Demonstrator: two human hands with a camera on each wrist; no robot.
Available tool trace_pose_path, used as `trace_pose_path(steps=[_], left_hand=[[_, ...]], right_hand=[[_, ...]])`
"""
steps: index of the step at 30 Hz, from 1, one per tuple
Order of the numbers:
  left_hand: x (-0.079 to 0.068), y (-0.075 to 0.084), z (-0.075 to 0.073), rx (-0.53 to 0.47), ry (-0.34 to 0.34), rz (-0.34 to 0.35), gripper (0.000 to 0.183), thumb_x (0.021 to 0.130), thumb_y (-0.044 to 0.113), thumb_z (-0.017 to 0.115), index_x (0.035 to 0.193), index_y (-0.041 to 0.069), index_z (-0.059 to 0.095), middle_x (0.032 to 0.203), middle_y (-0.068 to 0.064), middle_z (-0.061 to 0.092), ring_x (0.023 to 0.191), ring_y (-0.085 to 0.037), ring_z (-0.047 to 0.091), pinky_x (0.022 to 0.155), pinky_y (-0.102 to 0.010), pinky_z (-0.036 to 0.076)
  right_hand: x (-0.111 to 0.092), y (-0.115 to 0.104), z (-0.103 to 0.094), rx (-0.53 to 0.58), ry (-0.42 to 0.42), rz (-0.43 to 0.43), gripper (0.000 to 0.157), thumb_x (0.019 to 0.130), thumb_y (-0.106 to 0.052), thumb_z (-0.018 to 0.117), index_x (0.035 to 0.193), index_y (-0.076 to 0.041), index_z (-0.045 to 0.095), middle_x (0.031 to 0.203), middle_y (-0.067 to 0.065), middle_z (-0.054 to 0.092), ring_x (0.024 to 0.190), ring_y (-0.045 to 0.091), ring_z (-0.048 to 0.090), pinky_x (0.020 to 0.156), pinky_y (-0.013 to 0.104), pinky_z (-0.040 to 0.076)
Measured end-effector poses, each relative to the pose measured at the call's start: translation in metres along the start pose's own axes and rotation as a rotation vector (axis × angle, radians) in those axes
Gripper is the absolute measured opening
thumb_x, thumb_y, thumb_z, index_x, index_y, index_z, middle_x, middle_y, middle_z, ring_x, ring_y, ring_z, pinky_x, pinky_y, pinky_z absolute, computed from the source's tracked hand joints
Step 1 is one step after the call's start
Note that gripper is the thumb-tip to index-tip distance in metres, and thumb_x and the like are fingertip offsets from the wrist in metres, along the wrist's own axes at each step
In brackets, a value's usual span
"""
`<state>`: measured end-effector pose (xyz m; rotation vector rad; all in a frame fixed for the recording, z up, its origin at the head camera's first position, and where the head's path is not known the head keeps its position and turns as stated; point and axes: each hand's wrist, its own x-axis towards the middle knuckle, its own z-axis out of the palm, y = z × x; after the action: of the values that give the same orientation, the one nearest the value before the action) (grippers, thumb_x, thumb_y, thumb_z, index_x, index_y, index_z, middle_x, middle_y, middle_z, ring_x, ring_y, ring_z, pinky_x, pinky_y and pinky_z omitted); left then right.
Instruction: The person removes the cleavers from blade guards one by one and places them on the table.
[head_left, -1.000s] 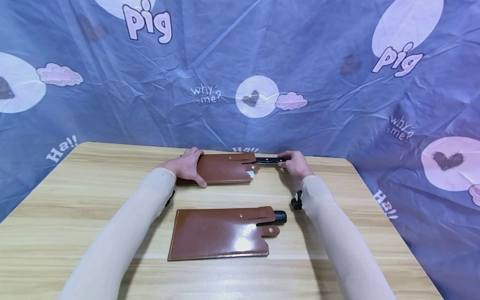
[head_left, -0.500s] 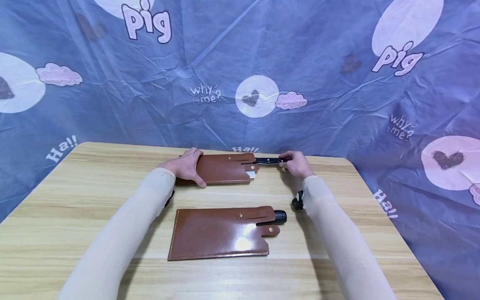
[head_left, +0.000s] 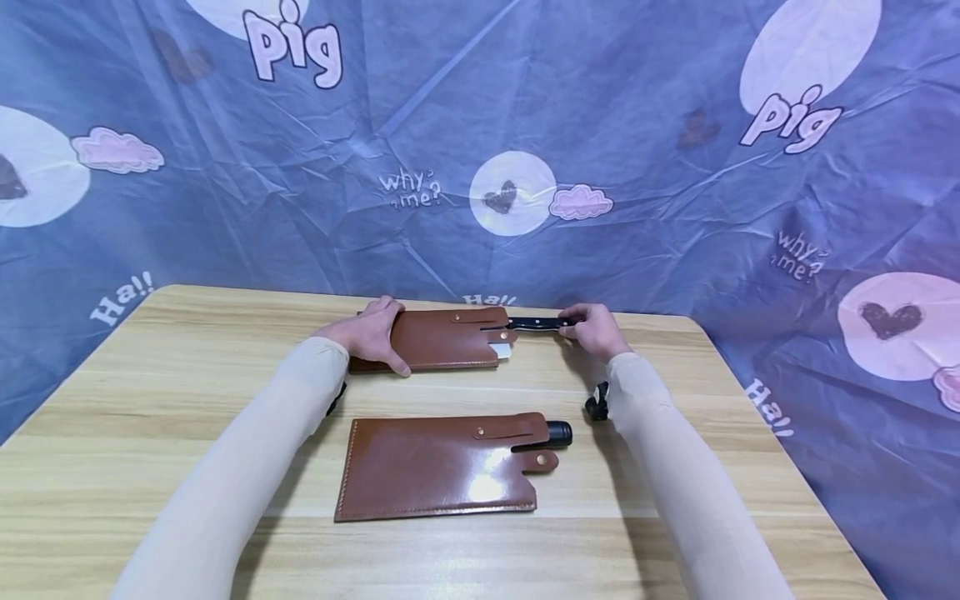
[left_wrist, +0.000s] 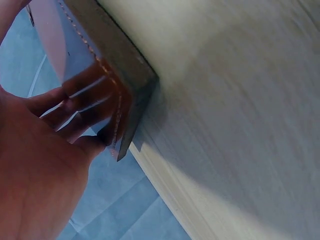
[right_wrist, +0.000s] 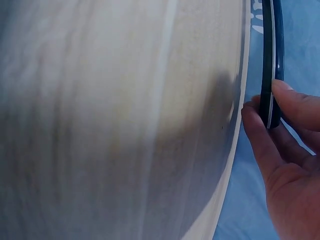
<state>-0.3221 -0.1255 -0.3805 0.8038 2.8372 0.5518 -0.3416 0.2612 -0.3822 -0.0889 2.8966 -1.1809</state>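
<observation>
Near the far edge of the table lies a brown leather knife sheath (head_left: pixel 442 340). My left hand (head_left: pixel 372 331) spans its left end, thumb at the near edge and fingers over the far side; the left wrist view shows the fingertips against the stitched sheath (left_wrist: pixel 112 92). From the sheath's right end juts a knife's black riveted handle (head_left: pixel 536 323). My right hand (head_left: pixel 596 329) pinches the end of that handle (right_wrist: pixel 272 55) between thumb and fingers. A pale flat corner (head_left: pixel 501 351) shows at the sheath's notched opening; the rest of the blade is hidden.
A second brown sheath (head_left: pixel 442 467) lies nearer me, a black handle end (head_left: pixel 559 433) poking out at its right. Under everything is a pale wooden table (head_left: pixel 225 333). A blue printed cloth (head_left: pixel 637 100) hangs directly behind the table's far edge.
The sheath under my left hand has shifted very slightly left, and slightly more of the pale corner shows at its opening. My right hand keeps its pinch on the handle. The nearer sheath stays put.
</observation>
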Motion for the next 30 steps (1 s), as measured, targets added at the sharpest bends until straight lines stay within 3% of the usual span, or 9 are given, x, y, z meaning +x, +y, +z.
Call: trace_pose_path(steps=[30], left_hand=[[-0.0019, -0.0047, -0.0008, 0.005, -0.014, -0.028, 0.111, 0.050, 0.049, 0.081, 0.132, -0.006, 0.029, 0.125, -0.016, 0.032, 0.117, -0.030, 0.029, 0.096, -0.041, 0.029]], right_hand=[[-0.0043, 0.0050, -0.0065, 0.098, 0.024, -0.043, 0.029, 0.077, -0.005, 0.067, 0.106, -0.002, 0.063, 0.110, 0.015, 0.058, 0.103, 0.026, 0.050, 0.090, 0.037, 0.036]])
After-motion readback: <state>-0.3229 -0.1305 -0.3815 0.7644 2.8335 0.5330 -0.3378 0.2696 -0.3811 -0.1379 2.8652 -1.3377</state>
